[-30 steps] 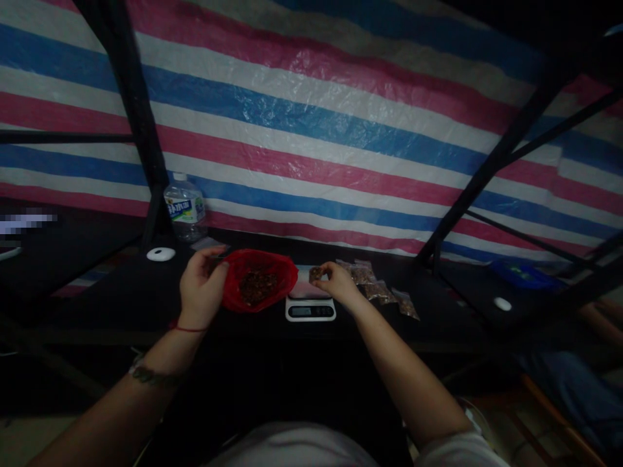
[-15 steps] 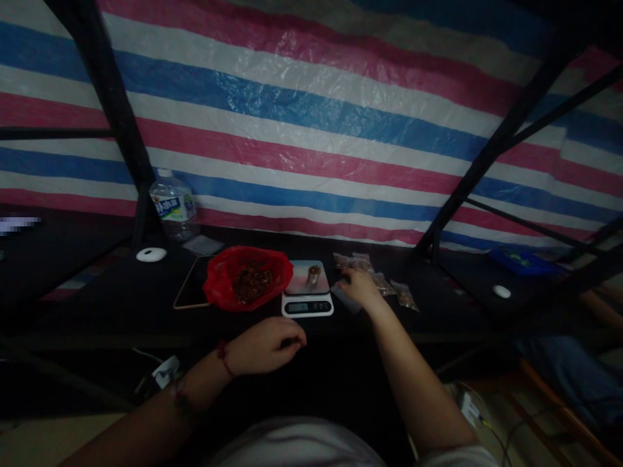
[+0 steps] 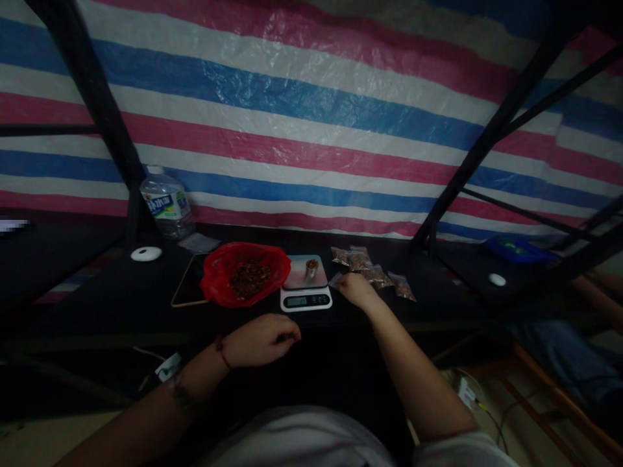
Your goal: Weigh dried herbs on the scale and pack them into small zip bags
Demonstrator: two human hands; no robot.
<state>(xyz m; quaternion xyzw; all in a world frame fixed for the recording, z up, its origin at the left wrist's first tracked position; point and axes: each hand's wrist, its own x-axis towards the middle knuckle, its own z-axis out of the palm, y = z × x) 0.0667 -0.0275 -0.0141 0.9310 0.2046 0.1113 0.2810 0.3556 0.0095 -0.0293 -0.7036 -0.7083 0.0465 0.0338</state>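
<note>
A red plastic bag (image 3: 219, 280) holding brown bits lies open on the dark table (image 3: 121, 298). Right of it stands a small white kitchen scale (image 3: 305, 297) with a small filled packet (image 3: 311, 266) on its plate. My left hand (image 3: 260, 339) hangs below the table's front edge, fingers loosely curled, holding nothing that I can see. My right hand (image 3: 354, 289) rests on the table right of the scale, fingertips on a small clear bag (image 3: 335, 280). Several filled small bags (image 3: 363, 261) lie just beyond it.
A water bottle (image 3: 164, 206) stands at the back left, with a white round object (image 3: 146, 253) and a flat tablet-like slab (image 3: 187, 288) near the red bag. Black frame bars (image 3: 467, 168) cross in front of a striped tarpaulin. Another white round object (image 3: 497, 279) and a blue item (image 3: 516, 249) lie right.
My left hand left the red bag and dropped below the table edge. My right hand let the packet stand on the scale and moved right onto a clear bag.
</note>
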